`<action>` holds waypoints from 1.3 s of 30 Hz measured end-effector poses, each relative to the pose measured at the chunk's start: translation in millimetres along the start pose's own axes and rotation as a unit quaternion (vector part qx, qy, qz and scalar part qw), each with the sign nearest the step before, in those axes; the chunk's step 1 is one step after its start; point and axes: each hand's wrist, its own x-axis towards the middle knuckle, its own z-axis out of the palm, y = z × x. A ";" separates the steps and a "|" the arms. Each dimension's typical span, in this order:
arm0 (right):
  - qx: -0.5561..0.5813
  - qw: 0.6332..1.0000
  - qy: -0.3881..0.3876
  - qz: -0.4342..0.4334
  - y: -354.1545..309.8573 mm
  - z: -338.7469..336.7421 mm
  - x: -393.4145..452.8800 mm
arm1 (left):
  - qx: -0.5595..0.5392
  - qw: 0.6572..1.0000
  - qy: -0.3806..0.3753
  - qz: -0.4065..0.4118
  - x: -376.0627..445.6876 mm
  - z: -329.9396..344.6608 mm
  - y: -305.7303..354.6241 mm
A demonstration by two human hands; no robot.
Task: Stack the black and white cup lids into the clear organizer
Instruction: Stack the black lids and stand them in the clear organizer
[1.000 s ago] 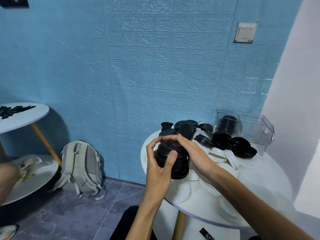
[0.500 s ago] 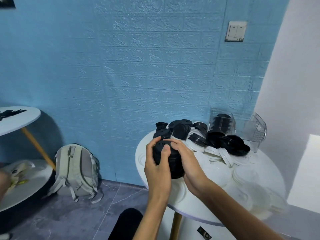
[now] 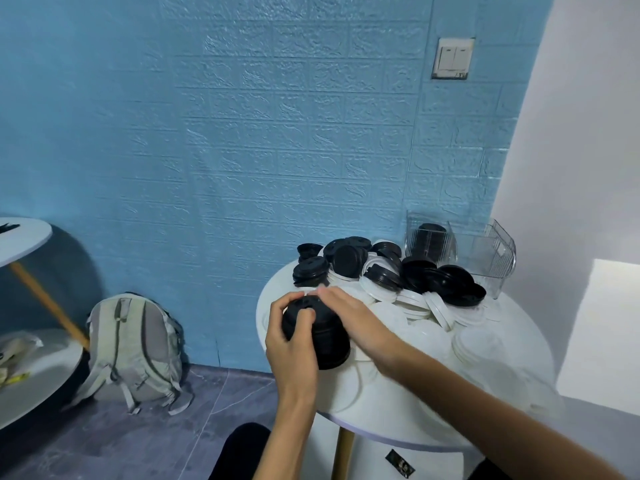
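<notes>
A stack of black cup lids [image 3: 327, 336] lies tilted at the near left of the round white table [image 3: 381, 414]. My left hand [image 3: 292, 348] grips its left side, thumb over the top. My right hand [image 3: 356, 323] curls over its right side and top. Behind them lie a heap of loose black lids [image 3: 436, 280] and white lids [image 3: 412, 303]. The clear organizer [image 3: 485, 258] stands at the table's back right; its left compartment holds a column of black lids [image 3: 431, 240], and the right compartment looks bare.
A blue brick-textured wall rises behind the table and a white wall [image 3: 571, 150] stands to the right. A grey backpack [image 3: 133, 348] leans on the floor at left, beside another white two-tier table [image 3: 20, 237].
The stack has dropped a little lower onto the table between both hands, and my left thumb has moved onto its top. The camera has shifted slightly.
</notes>
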 end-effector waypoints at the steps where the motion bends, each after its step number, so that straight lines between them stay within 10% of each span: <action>1: -0.061 0.998 -0.001 -0.009 -5.2 -7.0 12.9 | -0.002 1.000 0.004 0.001 2.7 -2.9 -0.9; 12: -0.569 0.820 -0.013 -0.063 5.9 -33.2 194.8 | -0.025 1.000 0.005 0.008 30.8 -16.4 -18.2; 24: -0.696 0.712 -0.083 -0.039 20.6 -23.0 219.8 | -0.031 0.999 -0.007 0.007 39.7 -17.7 -15.2; 31: -0.632 0.769 -0.023 -0.091 21.1 -27.6 213.2 | -0.028 0.999 -0.013 0.009 36.2 -15.7 -13.2; 39: -0.134 0.983 0.023 -0.122 -33.0 -23.2 139.3 | -0.037 0.999 -0.023 0.015 36.1 -18.6 -6.0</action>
